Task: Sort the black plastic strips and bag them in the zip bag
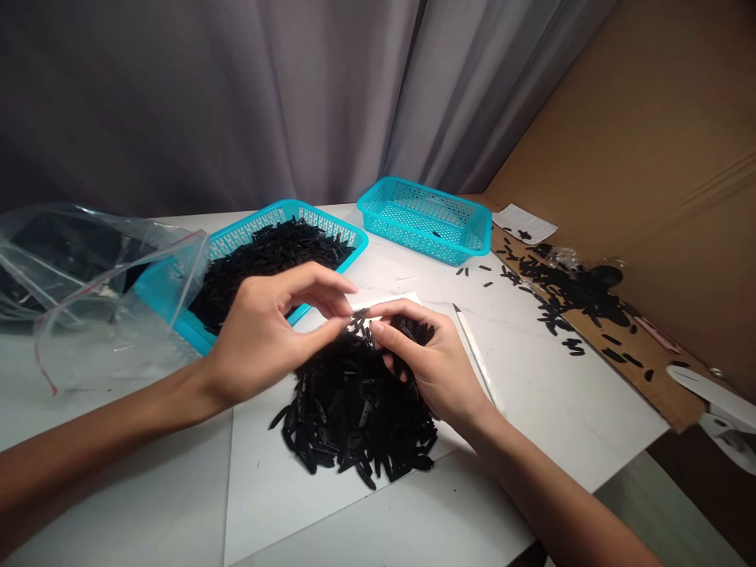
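Note:
Many small, narrow black pieces lie in a pile [360, 417] on a white sheet [265, 504] at the centre of the table. Above the pile's far side, my left hand [265, 331] pinches a small dark piece [358, 313] between thumb and fingers. Close to its right, my right hand [434, 354] has its thumb and forefinger near the same piece; its fingers are curled, and what they hold is too small to make out.
A blue basket [289, 209] of black pieces stands behind my left hand, beside a clear plastic bag [112, 315]. Another blue basket [425, 244] sits farther back. A white pencil-like tool [477, 354] lies right; scattered black pieces [582, 291] cover cardboard [667, 386] at the right edge.

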The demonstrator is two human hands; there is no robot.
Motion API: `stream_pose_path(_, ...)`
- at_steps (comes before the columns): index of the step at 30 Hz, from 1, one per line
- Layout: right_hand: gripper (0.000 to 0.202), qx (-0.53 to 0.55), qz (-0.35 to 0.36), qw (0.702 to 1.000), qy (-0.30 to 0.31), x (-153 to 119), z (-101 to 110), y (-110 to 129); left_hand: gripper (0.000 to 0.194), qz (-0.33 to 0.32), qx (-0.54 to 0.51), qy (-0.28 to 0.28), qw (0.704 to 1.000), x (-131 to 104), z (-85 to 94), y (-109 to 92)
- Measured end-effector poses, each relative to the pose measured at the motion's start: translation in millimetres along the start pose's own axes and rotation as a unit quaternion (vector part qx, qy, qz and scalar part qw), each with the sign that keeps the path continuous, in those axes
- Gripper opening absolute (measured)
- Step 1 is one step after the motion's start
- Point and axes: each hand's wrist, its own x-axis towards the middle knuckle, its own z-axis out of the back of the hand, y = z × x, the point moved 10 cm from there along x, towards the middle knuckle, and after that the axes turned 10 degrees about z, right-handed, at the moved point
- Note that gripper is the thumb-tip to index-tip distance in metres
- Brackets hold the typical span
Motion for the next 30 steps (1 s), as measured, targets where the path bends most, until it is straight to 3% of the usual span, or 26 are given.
stream_pose_path(3, 0.018, 0.071, -0.049, 0.996, 0.004, -1.1, -3.4, -9.3, 0.023, -0.008, 0.094, -0.103, 0.990, 8.1, 28.4, -1.9)
stream_pose_path(5, 0.023, 0.122, -0.084, 0.989, 0.022, -2.8, -10.2, -14.7, 0.025, -0.027, 0.157, -0.137, 0.978, 9.9, 37.4, -8.7)
stream_pose_path(7, 0.031, 0.165, -0.119, 0.978, 0.046, -5.6, -18.7, -18.8, 0.023, -0.058, 0.181, -0.089, 0.978, 8.6, 26.1, -16.2)
stream_pose_path(11, 0.042, 0.231, -0.161, 0.957, 0.075, -10.8, -31.9, -23.3, 0.030, -0.145, 0.155, 0.133, 0.968, -15.9, -31.9, -27.9)
stream_pose_path(13, 0.044, 0.248, -0.165, 0.951, 0.082, -11.9, -35.3, -24.2, 0.038, -0.176, 0.152, 0.189, 0.954, -29.0, -49.9, -28.5)
stream_pose_path(15, 0.044, 0.253, -0.170, 0.948, 0.091, -13.1, -37.9, -25.6, 0.037, -0.181, 0.149, 0.200, 0.951, -32.6, -55.6, -24.5)
stream_pose_path(24, 0.027, 0.225, -0.173, 0.951, 0.121, -14.7, -39.0, -23.0, 0.004, -0.117, 0.087, 0.211, 0.966, -18.8, -48.0, -14.5)
stream_pose_path(30, 0.022, 0.186, -0.165, 0.962, 0.114, -12.1, -34.0, -25.3, 0.009, -0.058, 0.133, 0.108, 0.984, -7.5, -29.1, -2.4)
